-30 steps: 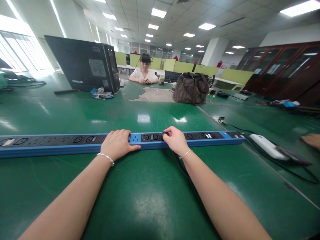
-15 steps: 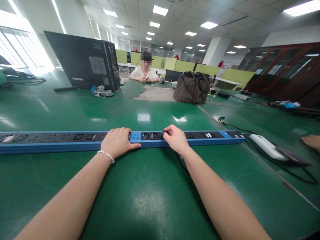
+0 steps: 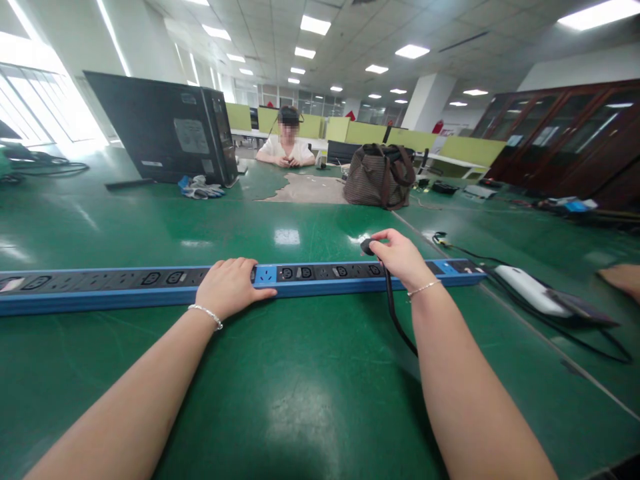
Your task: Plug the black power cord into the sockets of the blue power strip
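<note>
A long blue-and-black power strip (image 3: 310,288) with many sockets lies across the green table. My left hand (image 3: 227,287) grips it left of the middle, fingers over the far edge and thumb along the near side, beside a blue socket (image 3: 266,273). My right hand (image 3: 397,255) pinches a black power plug (image 3: 367,247) between thumb and fingers. The plug is held above the strip's right part, apart from the sockets. Its black cable (image 3: 393,310) hangs down in front of the strip and passes behind my right forearm.
On the right lie a white device (image 3: 533,291) and a black cable (image 3: 613,343); another hand (image 3: 620,280) shows at the edge. Farther back are a black computer case (image 3: 165,130), gloves (image 3: 201,187) and a brown bag (image 3: 379,177). A person (image 3: 286,143) sits at the far side.
My right hand has lifted the plug up off the socket face and moved right with it, uncovering a socket. My left hand stays on the strip.
</note>
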`<control>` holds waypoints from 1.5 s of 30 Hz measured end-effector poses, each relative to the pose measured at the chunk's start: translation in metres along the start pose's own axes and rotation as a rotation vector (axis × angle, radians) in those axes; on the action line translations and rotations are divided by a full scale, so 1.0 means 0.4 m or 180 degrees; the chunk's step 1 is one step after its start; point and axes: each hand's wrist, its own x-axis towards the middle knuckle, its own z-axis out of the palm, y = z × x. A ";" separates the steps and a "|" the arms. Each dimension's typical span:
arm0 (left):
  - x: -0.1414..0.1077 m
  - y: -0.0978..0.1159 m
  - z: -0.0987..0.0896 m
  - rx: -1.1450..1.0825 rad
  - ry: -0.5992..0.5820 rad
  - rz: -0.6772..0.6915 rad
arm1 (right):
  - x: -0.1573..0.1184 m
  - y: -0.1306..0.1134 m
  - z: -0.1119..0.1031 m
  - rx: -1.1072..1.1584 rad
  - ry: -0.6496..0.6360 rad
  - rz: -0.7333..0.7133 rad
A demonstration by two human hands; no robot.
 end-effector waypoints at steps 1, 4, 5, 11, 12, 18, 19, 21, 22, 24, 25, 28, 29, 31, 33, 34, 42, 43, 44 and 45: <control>0.000 0.000 -0.001 -0.0011 0.0001 -0.0002 | 0.003 0.008 -0.006 -0.0278 -0.0037 0.0015; 0.000 0.001 -0.002 -0.0070 -0.0020 -0.0043 | 0.008 0.023 -0.014 -0.0704 -0.0076 0.0031; 0.000 0.001 -0.002 -0.0084 -0.0026 -0.0054 | 0.009 0.025 -0.016 -0.0707 -0.0094 0.0031; 0.000 0.000 0.001 -0.0002 -0.0013 -0.0016 | 0.022 0.051 -0.059 -0.0954 -0.0159 0.0114; 0.000 0.000 0.002 0.0013 -0.0012 -0.0013 | 0.027 0.063 -0.072 -0.1101 -0.0158 0.0145; -0.002 0.000 0.004 0.0017 0.0049 0.0007 | 0.038 0.111 -0.122 -0.1851 -0.0550 0.0448; -0.002 0.000 0.003 0.0009 0.0045 0.0003 | 0.037 0.110 -0.121 -0.1951 -0.0663 0.0429; -0.001 -0.001 0.003 -0.0011 0.0031 0.0000 | 0.035 0.105 -0.115 -0.2179 -0.0763 0.0369; -0.001 -0.001 0.003 -0.0021 0.0028 0.0003 | 0.034 0.102 -0.112 -0.2289 -0.0760 0.0346; -0.001 -0.001 0.003 -0.0039 0.0028 0.0004 | 0.033 0.097 -0.107 -0.2443 -0.0713 0.0305; 0.000 -0.001 0.003 -0.0049 0.0023 -0.0003 | 0.032 0.096 -0.106 -0.2479 -0.0690 0.0291; 0.000 0.000 0.002 -0.0080 0.0014 -0.0037 | 0.031 0.098 -0.105 -0.2531 -0.0626 0.0259; 0.000 0.000 0.002 -0.0087 0.0009 -0.0044 | 0.031 0.099 -0.105 -0.2560 -0.0596 0.0247; 0.000 0.000 0.001 -0.0083 -0.0010 -0.0057 | 0.030 0.100 -0.106 -0.2618 -0.0535 0.0221; 0.001 0.000 0.001 -0.0069 -0.0030 -0.0062 | 0.030 0.100 -0.107 -0.2645 -0.0520 0.0203; 0.001 0.000 0.001 -0.0061 -0.0032 -0.0057 | 0.029 0.099 -0.107 -0.2652 -0.0530 0.0198; -0.001 0.000 0.002 -0.0035 0.0017 -0.0013 | 0.006 0.103 -0.084 -0.2687 -0.0580 0.0107; -0.001 0.000 0.001 -0.0033 0.0007 -0.0021 | 0.004 0.104 -0.082 -0.2657 -0.0559 0.0108; -0.001 0.001 0.001 -0.0030 -0.0002 -0.0024 | 0.003 0.105 -0.081 -0.2634 -0.0550 0.0109; -0.001 0.001 0.000 -0.0027 -0.0005 -0.0027 | 0.003 0.105 -0.080 -0.2618 -0.0543 0.0107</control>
